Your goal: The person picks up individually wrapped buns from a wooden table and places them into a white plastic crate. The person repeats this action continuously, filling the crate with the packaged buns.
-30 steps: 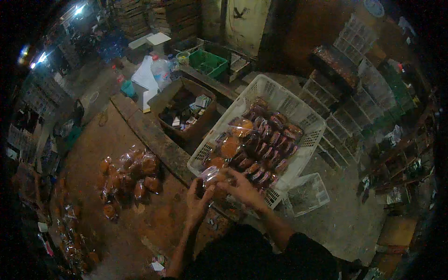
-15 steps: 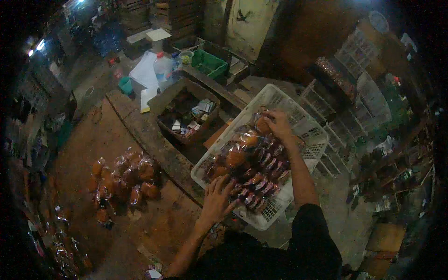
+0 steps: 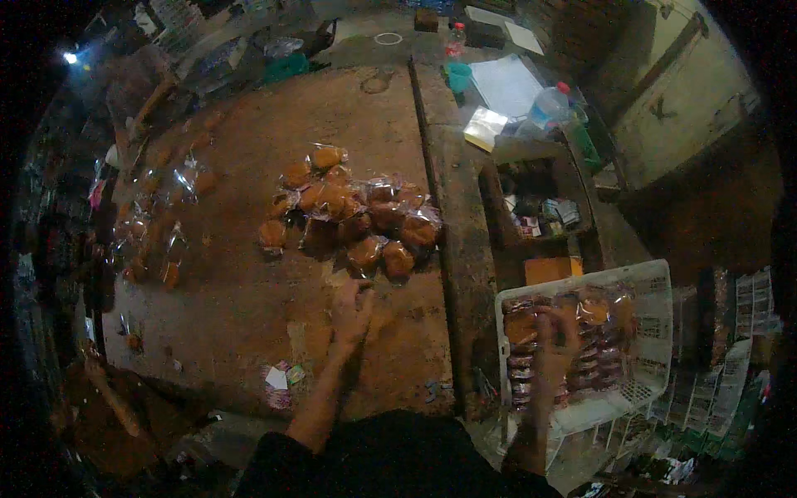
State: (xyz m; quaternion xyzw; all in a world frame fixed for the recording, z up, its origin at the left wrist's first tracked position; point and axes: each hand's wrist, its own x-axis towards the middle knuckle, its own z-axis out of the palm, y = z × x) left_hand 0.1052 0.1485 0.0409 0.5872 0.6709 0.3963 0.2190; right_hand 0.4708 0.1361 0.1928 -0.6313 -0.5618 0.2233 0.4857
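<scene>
Several round brown buns in clear wrappers (image 3: 328, 199) lie heaped on the brown wooden table. My left hand (image 3: 353, 309) is over the table just on the near side of this heap, blurred, with no bun visible in it. To the right, a white plastic crate (image 3: 610, 423) holds wrapped buns (image 3: 594, 311) packed in rows. My right hand (image 3: 556, 340) is over the crate's left part, fingers curved and apart, next to the buns at its far side. Whether its fingertips touch a wrapper is unclear.
More wrapped buns (image 3: 170, 207) lie at the table's left, near another person's arm (image 3: 152, 104). Beyond the crate stands an open box (image 3: 540, 236) with small packets. Papers (image 3: 506, 87) and a clear red-capped bottle (image 3: 550, 108) are farther back. Small wrappers (image 3: 282, 382) lie near the front.
The view has swung left, so the table fills the middle and the crate sits at the right. My left hand has left the crate's edge and is over the table by the heap.
</scene>
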